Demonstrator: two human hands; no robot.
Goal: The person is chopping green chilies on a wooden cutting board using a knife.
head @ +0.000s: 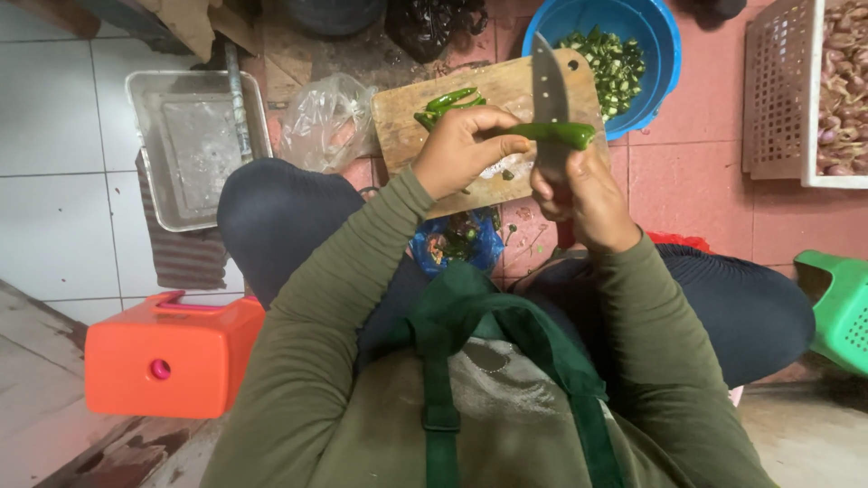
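1. Over at the far left, a metal tray (194, 145) lies on the tiled floor (54, 163), with an orange stool (172, 352) nearer the person and a crumpled clear plastic bag (325, 122) beside the tray.
2. A wooden cutting board (434, 126) lies on the floor ahead of the knees, with a few whole green chilies (449, 102) on it.
3. The left hand (466, 149) is raised above the board, its fingers (497, 122) clamped on the stem end of a green chili (553, 134) held level.
4. The right hand (579, 194) has its fingers wrapped tight round the handle of a knife (547, 95), blade upright and touching the held chili.
5. Cutting in the air, close to the left fingertips, could nick them if the blade slips on the smooth skin.
6. A blue bowl (665, 54) of chopped green pieces stands behind the board; cut bits could drop onto the floor.
7. At the far right are a pale basket (778, 99) of shallots and a green stool (845, 312).
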